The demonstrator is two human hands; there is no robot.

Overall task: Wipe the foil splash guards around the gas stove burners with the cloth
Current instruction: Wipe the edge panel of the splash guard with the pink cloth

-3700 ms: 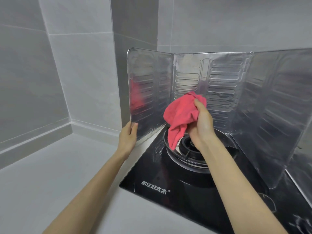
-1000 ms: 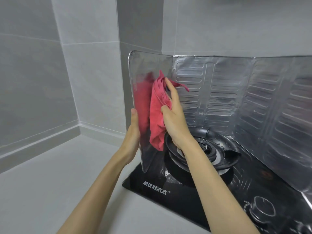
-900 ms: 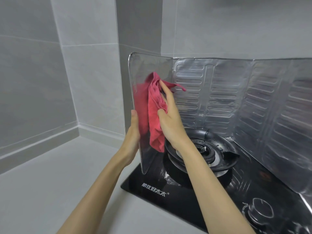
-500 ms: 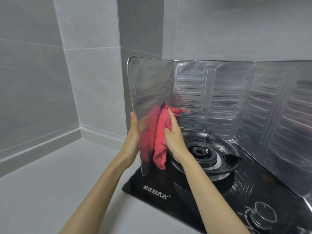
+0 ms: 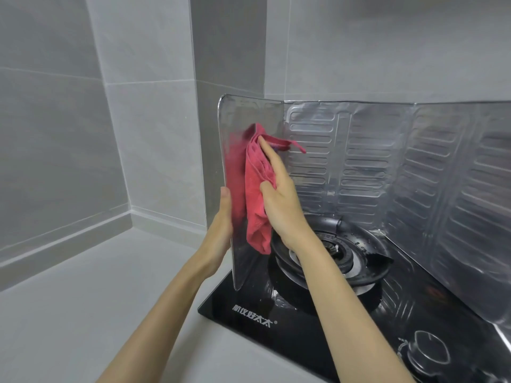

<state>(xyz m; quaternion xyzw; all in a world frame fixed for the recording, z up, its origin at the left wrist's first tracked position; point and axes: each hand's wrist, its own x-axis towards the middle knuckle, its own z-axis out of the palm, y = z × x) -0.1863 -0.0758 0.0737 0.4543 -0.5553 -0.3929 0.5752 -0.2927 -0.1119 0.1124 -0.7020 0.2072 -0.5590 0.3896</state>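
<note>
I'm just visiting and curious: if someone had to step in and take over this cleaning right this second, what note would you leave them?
Left hand: rests against the outer side of the silver foil splash guard's left panel, steadying it.
Right hand: presses the crumpled red cloth onto that panel's inner face, near the top, thumb pinching a fold.
The guard stands on the black glass stove, around the round metal burner.
Done: left panel mid-wipe; how clean, cannot tell.
Left: finish it, then the ribbed back panel and right panel.
</note>
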